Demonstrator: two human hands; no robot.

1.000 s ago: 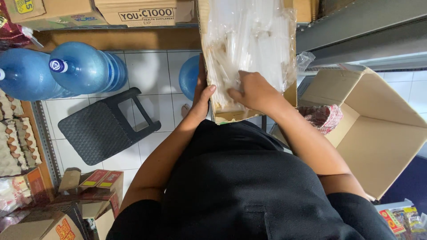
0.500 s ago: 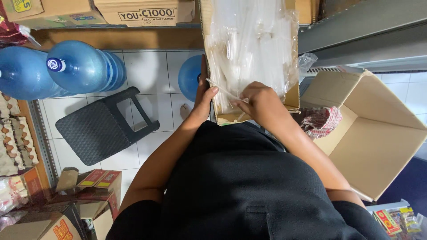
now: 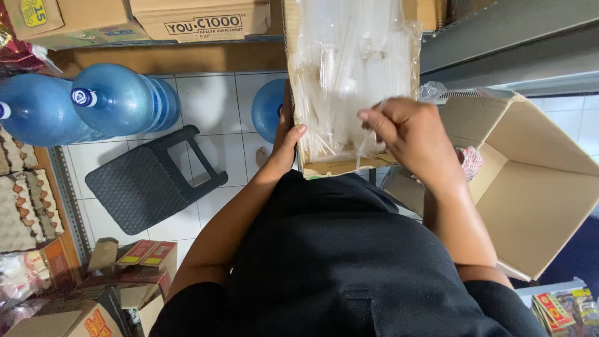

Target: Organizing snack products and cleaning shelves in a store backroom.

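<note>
floor – white tiles point(image 3: 215, 100) | black plastic stool point(image 3: 146, 184) | blue water jugs point(image 3: 118, 100) – wooden shelf point(image 3: 181, 57)

Brown cartons point(image 3: 199, 22) up top; open empty carton point(image 3: 536, 187) right.
</note>
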